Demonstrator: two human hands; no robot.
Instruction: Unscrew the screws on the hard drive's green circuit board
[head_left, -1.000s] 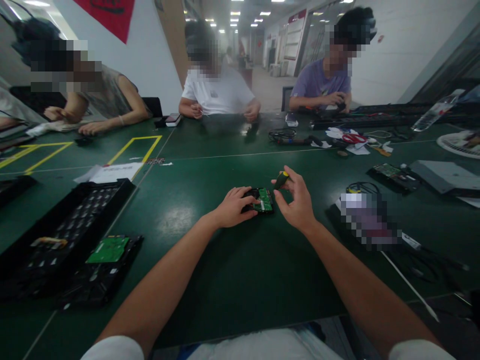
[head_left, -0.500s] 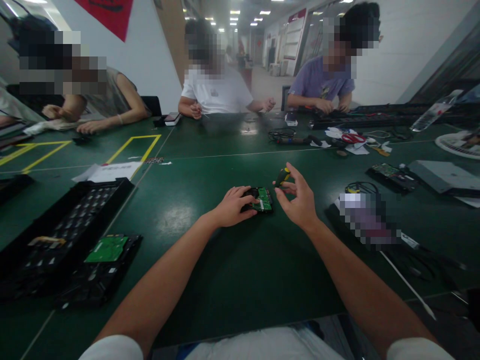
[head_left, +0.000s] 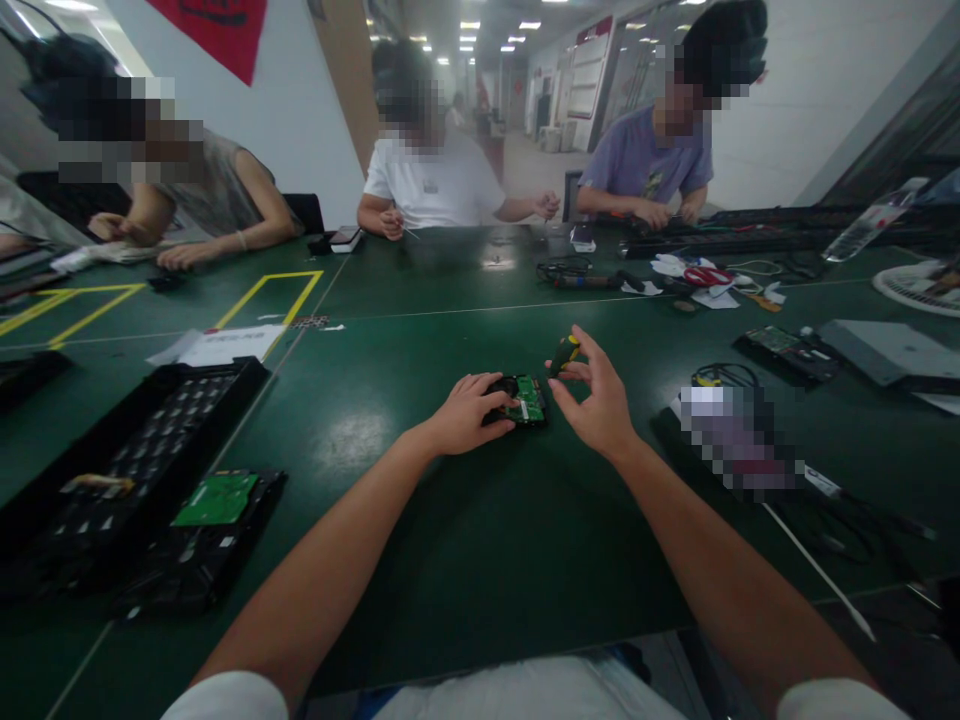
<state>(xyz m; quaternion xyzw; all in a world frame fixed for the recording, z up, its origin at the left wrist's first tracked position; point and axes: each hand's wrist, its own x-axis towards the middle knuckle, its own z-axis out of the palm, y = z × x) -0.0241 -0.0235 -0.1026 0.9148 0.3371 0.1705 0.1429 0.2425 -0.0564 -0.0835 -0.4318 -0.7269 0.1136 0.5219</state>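
Note:
My left hand (head_left: 466, 412) rests over the left part of a hard drive (head_left: 532, 398) that lies on the green table, its thumb at the near edge and its fingers across the top. The drive's green circuit board faces up, while its left end is hidden beneath my fingers. Just to the right, my right hand (head_left: 604, 402) grips a screwdriver (head_left: 565, 353) by its black-and-yellow handle between thumb and fingers. The handle leans, with its upper end to the right. I cannot make out the screwdriver's tip, and the tool appears beside the drive's right edge.
At left, a long black tray (head_left: 150, 445) stands beside a black unit with a green board (head_left: 217, 498). Cables (head_left: 862, 515), a grey metal box (head_left: 889, 350) and a circuit-board part (head_left: 784, 352) lie right. Three people sit across the table, near a tilted water bottle (head_left: 874, 222).
My hands, the hard drive and the screwdriver stay nearly in place. Across the table, the middle person's hand on the right has risen slightly.

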